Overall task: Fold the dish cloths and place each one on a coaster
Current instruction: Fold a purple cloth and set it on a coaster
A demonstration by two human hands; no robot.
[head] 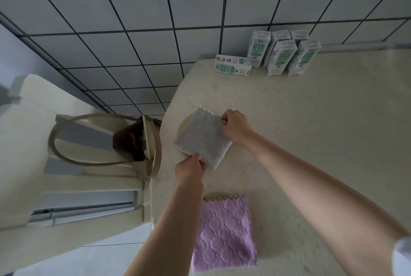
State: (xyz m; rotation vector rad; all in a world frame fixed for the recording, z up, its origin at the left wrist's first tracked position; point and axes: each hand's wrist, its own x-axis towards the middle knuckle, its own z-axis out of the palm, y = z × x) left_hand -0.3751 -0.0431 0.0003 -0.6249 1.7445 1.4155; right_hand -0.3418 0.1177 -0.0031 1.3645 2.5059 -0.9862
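Head view: left hand and right hand pinch the folded white cloth on its coaster; an uneven release could drag it off.

Cream table: milk cartons, far coaster, near coaster

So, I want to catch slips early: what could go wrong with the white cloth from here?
1. The white cloth covers most of its coaster, which lies close to the left edge of the table; a nudge might slide both off toward the chair.
2. The left hand and right hand pinch opposite corners; once released, the thick fold may spring open.
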